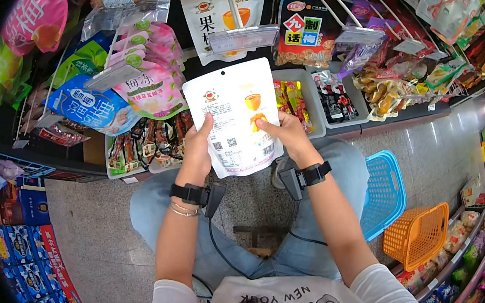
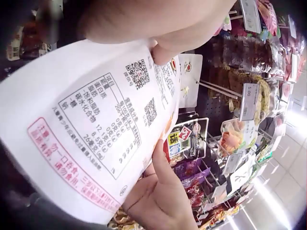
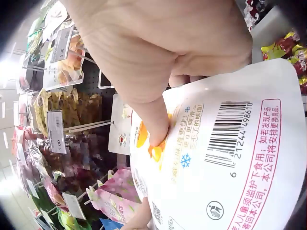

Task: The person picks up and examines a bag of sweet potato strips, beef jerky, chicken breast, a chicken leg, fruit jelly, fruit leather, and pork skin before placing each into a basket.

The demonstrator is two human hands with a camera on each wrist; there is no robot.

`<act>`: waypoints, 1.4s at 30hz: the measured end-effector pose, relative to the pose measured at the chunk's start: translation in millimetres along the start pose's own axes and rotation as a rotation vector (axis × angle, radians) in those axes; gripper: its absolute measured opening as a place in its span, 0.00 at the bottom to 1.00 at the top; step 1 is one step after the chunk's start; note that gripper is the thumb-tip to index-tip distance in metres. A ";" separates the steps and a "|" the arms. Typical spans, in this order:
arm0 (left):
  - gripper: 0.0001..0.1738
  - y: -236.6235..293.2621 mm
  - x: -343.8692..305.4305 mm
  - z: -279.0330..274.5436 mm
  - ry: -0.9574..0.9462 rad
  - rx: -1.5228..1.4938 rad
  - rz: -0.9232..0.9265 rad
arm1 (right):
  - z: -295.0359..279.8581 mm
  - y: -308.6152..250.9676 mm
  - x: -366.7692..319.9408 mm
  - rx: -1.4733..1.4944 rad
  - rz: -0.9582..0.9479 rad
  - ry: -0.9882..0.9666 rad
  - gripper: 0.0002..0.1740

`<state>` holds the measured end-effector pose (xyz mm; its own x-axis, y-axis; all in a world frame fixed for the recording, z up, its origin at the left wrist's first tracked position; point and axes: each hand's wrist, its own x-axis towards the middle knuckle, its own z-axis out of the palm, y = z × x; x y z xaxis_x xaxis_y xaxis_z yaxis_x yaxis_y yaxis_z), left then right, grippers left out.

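A white snack pouch [image 1: 234, 134] is held upright between both hands, its printed back with a barcode and nutrition table facing the person. My left hand [image 1: 197, 149] grips its left edge, thumb on the printed face and the other fingers hidden behind. On the opposite edge, my right hand [image 1: 290, 136] grips it the same way, thumb across the orange picture. The left wrist view shows the pouch's nutrition table [image 2: 98, 124] close up. In the right wrist view the barcode [image 3: 226, 136] lies below the right thumb. A matching white pouch [image 1: 200, 20] hangs on a hook behind.
Hooks around hold other snack bags, among them a black pouch [image 1: 305, 32], pink pouches [image 1: 153, 90] and a blue pouch [image 1: 89, 110]. Bins of small packets [image 1: 153, 139] line the shelf below. A blue basket [image 1: 384, 191] and an orange basket [image 1: 416, 236] stand on the floor at right.
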<state>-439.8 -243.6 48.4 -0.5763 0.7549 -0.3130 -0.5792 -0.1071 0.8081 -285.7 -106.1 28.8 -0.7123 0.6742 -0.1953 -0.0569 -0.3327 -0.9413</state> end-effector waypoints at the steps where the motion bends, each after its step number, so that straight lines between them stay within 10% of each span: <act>1: 0.23 1.1 -2.1 -0.2 -0.007 0.007 0.001 | 0.1 -1.9 -4.1 -0.005 0.001 0.003 0.17; 9: 0.23 19.7 -54.5 21.0 -0.107 0.016 0.002 | -4.6 -29.4 -62.3 0.199 -0.004 -0.161 0.16; 20: 0.20 31.9 -129.3 151.7 -0.515 0.215 0.082 | -55.5 -99.3 -200.8 0.272 -0.350 0.208 0.18; 37: 0.12 -227.5 -82.6 273.8 -0.941 1.026 0.161 | -255.5 -4.9 -341.6 -0.157 -0.213 0.846 0.16; 42: 0.17 -296.7 -64.5 263.7 -0.856 1.155 -0.109 | -286.1 40.2 -346.2 -0.443 -0.053 0.908 0.10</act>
<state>-78.7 -89.8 -39.7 0.1958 0.9186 -0.3434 0.4234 0.2367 0.8745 158.7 -164.2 -20.3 0.0957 0.9890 -0.1124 0.3232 -0.1376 -0.9363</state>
